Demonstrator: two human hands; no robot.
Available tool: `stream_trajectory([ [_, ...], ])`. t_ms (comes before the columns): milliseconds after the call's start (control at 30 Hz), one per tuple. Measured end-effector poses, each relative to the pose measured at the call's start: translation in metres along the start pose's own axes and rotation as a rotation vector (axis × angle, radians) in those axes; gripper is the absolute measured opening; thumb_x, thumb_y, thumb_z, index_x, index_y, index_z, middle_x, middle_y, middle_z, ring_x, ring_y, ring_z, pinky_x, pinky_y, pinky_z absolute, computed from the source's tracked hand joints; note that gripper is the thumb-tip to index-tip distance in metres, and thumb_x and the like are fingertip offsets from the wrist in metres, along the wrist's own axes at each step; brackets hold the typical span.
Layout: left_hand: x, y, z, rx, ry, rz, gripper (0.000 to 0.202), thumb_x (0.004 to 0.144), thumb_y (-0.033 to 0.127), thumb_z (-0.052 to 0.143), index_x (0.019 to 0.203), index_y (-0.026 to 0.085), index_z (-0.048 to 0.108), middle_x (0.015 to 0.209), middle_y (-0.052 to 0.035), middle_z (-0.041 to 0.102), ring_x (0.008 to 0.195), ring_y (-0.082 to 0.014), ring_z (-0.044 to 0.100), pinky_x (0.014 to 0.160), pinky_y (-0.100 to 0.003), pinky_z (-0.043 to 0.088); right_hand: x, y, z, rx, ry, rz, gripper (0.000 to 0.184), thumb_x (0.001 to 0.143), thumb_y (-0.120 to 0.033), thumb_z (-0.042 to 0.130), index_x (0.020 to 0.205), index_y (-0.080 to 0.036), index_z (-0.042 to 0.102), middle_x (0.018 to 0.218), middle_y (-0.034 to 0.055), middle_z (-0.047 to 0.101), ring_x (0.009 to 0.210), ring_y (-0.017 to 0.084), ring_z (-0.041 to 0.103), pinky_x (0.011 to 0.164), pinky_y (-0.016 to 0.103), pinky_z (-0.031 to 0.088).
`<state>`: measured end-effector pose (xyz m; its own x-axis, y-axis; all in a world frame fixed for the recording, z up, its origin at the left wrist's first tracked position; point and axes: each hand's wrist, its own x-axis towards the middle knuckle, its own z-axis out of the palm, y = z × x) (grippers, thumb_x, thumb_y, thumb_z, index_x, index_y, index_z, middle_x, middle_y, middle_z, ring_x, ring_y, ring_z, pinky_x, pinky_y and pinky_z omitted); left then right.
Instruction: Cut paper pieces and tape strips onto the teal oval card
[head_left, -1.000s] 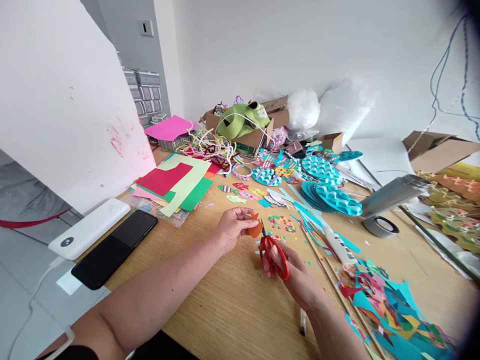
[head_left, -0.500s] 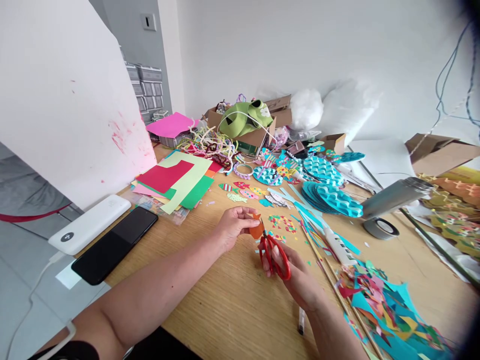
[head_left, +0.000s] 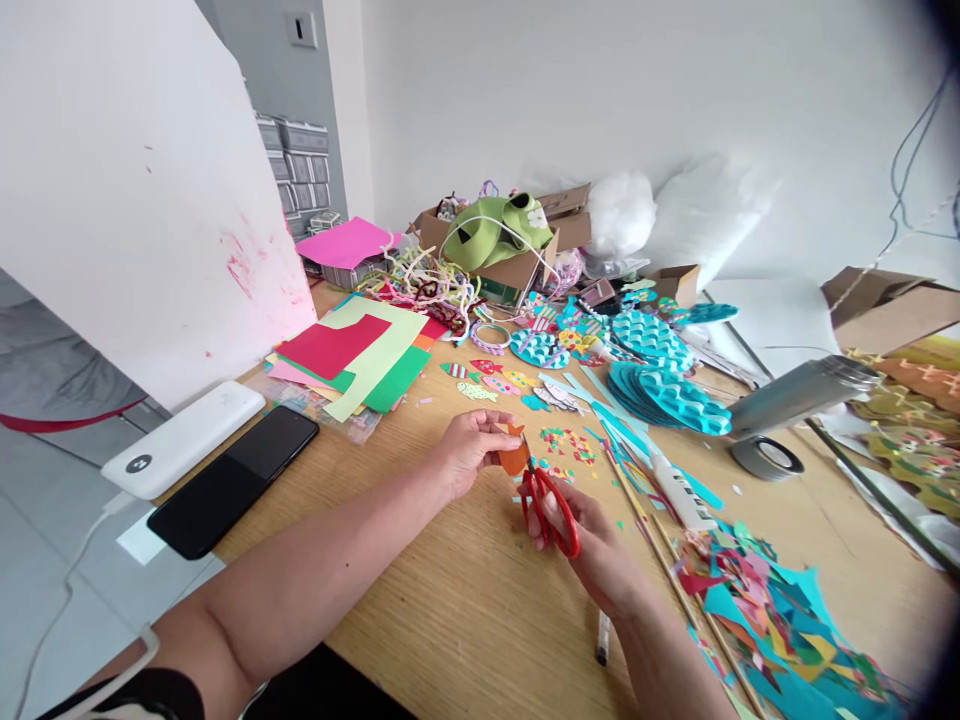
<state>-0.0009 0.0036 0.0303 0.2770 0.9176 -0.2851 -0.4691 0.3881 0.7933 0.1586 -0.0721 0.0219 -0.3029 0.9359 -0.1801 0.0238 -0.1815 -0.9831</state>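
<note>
My left hand (head_left: 471, 448) pinches a small orange paper piece (head_left: 514, 455) above the wooden table (head_left: 465, 610). My right hand (head_left: 592, 545) grips red-handled scissors (head_left: 547, 505), fingers through the loops, blades pointing up into the orange piece's lower edge. Small decorated paper fish (head_left: 480, 380) lie just beyond my hands, with confetti-like scraps (head_left: 566, 445) beside them.
A black phone (head_left: 232, 480) and white power bank (head_left: 184, 440) lie at the left edge. Coloured paper sheets (head_left: 352, 360), teal scalloped discs (head_left: 660, 385), a metal flask (head_left: 799, 395), a tape roll (head_left: 765, 457), wooden sticks (head_left: 652, 535), a scrap pile (head_left: 772, 610) and cardboard boxes (head_left: 510, 265) crowd the table.
The view has shifted slightly; my hands stay together, with the scissors still at the orange piece, which has turned a little.
</note>
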Motion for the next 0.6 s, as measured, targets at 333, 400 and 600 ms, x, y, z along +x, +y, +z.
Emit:
stream_trajectory([
  [333,-0.0001,-0.0004,0.0006,-0.008,0.003,-0.011,0.034,0.052,0.007,0.075,0.083,0.013,0.063,0.062,0.0019,0.059,0.059,-0.0109,0.059,0.059,-0.025,0.047,0.0012,0.0019,0.0006,0.004,0.017,0.013,0.040,0.082,-0.053,0.057,0.093,-0.015,0.058,0.061,-0.0008,0.055,0.052,0.009,0.045,0.050,0.022,0.032],
  [400,-0.0003,-0.0004,0.0006,-0.009,0.003,-0.012,0.034,0.052,0.006,0.075,0.083,0.013,0.064,0.062,0.0018,0.059,0.059,-0.0108,0.059,0.059,-0.025,0.047,0.0012,0.0013,0.0010,0.018,0.010,0.010,0.038,0.083,-0.052,0.056,0.092,-0.015,0.058,0.061,-0.0010,0.054,0.052,0.009,0.044,0.050,0.022,0.033],
  [600,-0.0005,-0.0001,0.0006,-0.009,-0.005,-0.012,0.035,0.051,0.008,0.076,0.083,0.013,0.063,0.062,0.0013,0.060,0.058,-0.0106,0.059,0.058,-0.024,0.047,0.0019,-0.0001,0.0022,0.039,0.005,0.012,0.036,0.085,-0.050,0.054,0.092,-0.015,0.058,0.061,-0.0011,0.054,0.052,0.009,0.044,0.050,0.023,0.031],
])
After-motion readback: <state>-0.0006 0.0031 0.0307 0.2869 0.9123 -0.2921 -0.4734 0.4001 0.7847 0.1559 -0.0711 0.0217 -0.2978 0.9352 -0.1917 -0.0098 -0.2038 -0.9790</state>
